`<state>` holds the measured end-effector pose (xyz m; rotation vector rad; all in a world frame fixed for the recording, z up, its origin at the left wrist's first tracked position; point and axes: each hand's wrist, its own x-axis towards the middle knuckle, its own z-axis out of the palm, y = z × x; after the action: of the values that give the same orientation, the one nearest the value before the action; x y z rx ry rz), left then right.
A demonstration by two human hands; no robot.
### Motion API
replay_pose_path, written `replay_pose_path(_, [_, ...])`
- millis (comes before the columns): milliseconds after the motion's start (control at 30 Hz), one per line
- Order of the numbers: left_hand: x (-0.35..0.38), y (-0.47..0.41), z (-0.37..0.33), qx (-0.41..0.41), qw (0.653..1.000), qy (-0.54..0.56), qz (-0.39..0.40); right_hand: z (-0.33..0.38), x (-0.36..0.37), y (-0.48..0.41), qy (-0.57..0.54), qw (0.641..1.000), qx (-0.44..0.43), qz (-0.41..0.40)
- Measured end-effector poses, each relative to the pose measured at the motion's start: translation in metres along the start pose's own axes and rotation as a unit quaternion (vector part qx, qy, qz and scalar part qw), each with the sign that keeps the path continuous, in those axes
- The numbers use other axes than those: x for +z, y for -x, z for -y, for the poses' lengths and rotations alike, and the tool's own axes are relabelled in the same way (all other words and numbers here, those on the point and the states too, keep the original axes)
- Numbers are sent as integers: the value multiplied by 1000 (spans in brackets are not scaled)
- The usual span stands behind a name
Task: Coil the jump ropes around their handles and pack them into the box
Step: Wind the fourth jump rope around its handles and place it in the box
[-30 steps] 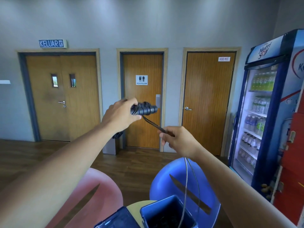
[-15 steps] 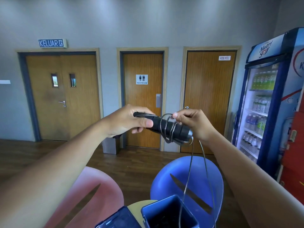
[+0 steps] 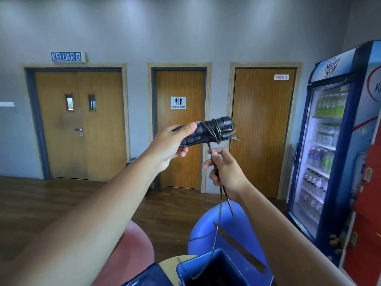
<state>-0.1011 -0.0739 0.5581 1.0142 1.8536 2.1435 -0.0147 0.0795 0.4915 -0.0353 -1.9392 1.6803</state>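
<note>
Above the blue box (image 3: 208,271), left hand (image 3: 169,145) gripped the rope-wrapped handles (image 3: 208,131) while right hand (image 3: 224,170), just below, pinched the trailing rope (image 3: 219,213).

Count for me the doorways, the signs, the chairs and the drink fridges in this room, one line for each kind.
Doorways: 3 (double door, restroom door, hose reel door)
Signs: 3 (KELUAR sign, RESTROOM sign, HOSE REEL sign)
Chairs: 2 (pink chair, blue chair)
Drink fridges: 1
Total: 9

Left grip (image 3: 171,145) clenched, high; right grip (image 3: 224,170) pinching, lower.
</note>
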Motion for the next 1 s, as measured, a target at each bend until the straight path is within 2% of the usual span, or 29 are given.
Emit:
replay_pose_path(100, [3,-10,-1,1,996,20,-92,-6,3,6,76,997,-8,11])
replay_pose_path(133, [2,-14,1,27,992,-13,-119,-8,5,7,113,993,-18,16])
replay_pose_path(167, [1,-18,3,64,984,-84,-141,-10,6,9,156,987,-31,22])
replay_pose_path(233, [-3,-22,10,137,939,-273,-158,-11,6,9,257,964,-63,16])
replay_pose_path(300, [-9,-22,19,168,895,-392,-134,-4,3,7,321,941,-104,-11])
replay_pose_path(333, [-13,-22,22,166,885,-421,-110,1,0,5,341,931,-124,-26])
replay_pose_path(433, [-22,-21,31,161,863,-478,-20,15,-13,-1,436,880,-175,-75])
replay_pose_path(500, [-25,-19,30,160,863,-477,44,21,-22,-4,475,851,-204,-92])
replay_pose_path(567, [-29,-16,24,142,886,-429,107,28,-33,-8,456,863,-207,-68])
replay_pose_path(633, [-34,-12,17,114,910,-364,163,37,-45,-10,406,896,-176,15])
replay_pose_path(733, [-34,-2,10,93,923,-304,215,51,-56,-8,310,934,-132,117])
replay_pose_path(900, [-21,10,3,85,935,-214,271,65,-57,-5,248,948,-132,148])
replay_pose_path(1000, [-15,12,0,91,947,-151,268,60,-54,2,142,973,-119,135])
